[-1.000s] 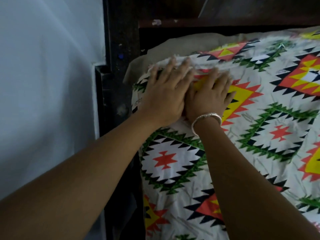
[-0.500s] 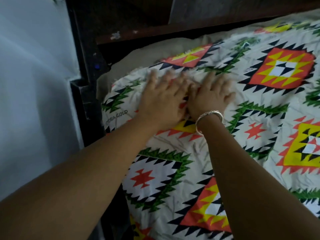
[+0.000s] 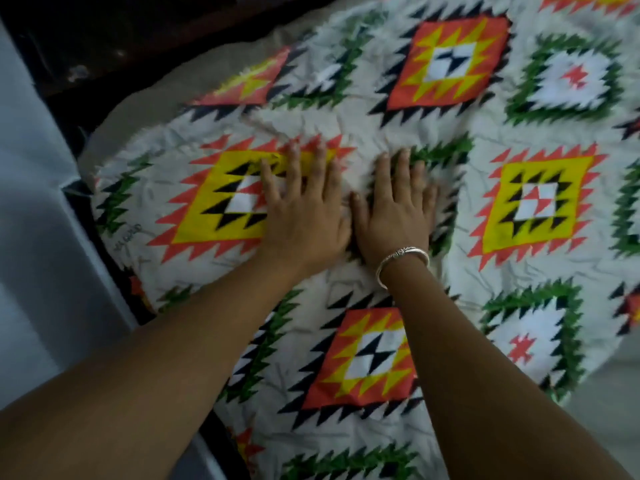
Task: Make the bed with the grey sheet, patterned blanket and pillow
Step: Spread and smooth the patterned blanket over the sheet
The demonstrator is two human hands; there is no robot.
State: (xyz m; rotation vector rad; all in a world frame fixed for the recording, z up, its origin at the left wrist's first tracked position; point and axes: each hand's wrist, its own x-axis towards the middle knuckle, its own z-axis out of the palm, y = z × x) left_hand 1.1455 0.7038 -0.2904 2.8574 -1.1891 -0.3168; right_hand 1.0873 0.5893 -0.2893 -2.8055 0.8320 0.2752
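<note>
A pale blue-grey wall (image 3: 31, 237) fills the left side. A dark wooden frame (image 3: 104, 36) runs along the top left corner, with a few light scuffs on it. A silver bangle (image 3: 403, 259) sits near the middle.

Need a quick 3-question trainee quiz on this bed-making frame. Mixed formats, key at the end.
1. Fill in: the left hand partly covers a ___ square, edged in orange, on the patterned blanket.
2. Which wrist bears the silver bracelet? A left; B right; C both.
3. True or false: the right hand pinches the blanket's edge.
Key: 1 yellow. 2 B. 3 false: it lies flat, fingers straight, beside the left hand.
</note>
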